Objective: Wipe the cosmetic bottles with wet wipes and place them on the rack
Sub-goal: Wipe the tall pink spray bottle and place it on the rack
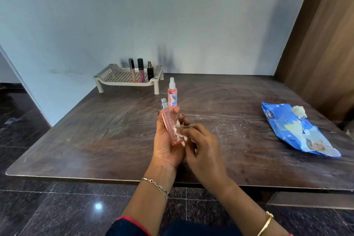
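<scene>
My left hand (pixel 166 140) grips a slim pink bottle (pixel 169 120) with a silver cap, held upright and slightly tilted above the table. My right hand (pixel 201 140) pinches a small white wet wipe (pixel 179 132) against the bottle's lower part. A second pink spray bottle (pixel 172 93) with a white nozzle stands on the table just behind. The cream plastic rack (pixel 115 77) sits at the table's far left edge and carries three upright cosmetics: two lip gloss tubes (pixel 136 71) and a dark bottle (pixel 150 71).
A blue wet wipes pack (pixel 295 130) lies at the right of the dark wooden table (pixel 95 130), a wipe poking from its opening. A wall runs behind the table and a wooden panel (pixel 321 44) stands at the right. Dark tiled floor lies below.
</scene>
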Action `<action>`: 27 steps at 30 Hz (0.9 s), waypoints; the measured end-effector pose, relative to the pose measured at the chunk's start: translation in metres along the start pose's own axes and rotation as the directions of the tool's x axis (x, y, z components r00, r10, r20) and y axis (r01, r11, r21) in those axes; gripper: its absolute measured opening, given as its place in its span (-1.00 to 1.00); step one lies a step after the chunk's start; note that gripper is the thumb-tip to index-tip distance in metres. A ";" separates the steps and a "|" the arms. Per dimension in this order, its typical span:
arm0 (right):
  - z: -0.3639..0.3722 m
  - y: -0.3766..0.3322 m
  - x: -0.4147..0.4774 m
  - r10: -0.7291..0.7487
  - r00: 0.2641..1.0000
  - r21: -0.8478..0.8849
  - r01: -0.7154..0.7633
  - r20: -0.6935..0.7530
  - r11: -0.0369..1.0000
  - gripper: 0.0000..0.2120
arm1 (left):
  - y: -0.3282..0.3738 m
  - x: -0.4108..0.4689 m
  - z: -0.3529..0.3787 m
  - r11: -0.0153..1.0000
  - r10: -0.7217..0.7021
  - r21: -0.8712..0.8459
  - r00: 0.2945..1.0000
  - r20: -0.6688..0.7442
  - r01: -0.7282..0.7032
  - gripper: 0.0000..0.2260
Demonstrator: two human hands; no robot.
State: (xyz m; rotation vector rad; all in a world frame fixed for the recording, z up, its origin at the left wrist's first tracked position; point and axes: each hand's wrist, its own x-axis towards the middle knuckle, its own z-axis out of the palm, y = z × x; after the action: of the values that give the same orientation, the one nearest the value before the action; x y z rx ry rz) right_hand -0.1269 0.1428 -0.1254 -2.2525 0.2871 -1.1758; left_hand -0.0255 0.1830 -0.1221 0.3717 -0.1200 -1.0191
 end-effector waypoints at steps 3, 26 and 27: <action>-0.001 -0.004 -0.011 0.051 0.998 0.101 -0.048 -0.032 0.994 -0.73 | 0.002 0.000 0.002 0.999 0.012 0.032 1.000 -0.027 -0.012 -0.64; -0.001 -0.002 0.010 0.537 0.842 0.351 -0.488 -0.050 0.799 -0.80 | -0.015 0.001 0.023 0.922 0.365 0.197 0.919 -0.149 -0.335 -0.56; -0.002 -0.004 0.010 0.645 0.763 0.531 -0.568 0.052 0.629 -0.82 | -0.016 0.001 0.022 0.891 0.411 0.268 0.902 -0.134 -0.367 -0.59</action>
State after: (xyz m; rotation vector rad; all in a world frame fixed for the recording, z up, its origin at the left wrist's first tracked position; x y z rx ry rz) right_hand -0.1223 0.1412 -0.1151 -1.4083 0.6503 -0.8908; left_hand -0.0433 0.1691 -0.1072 0.6326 -0.1406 -0.5651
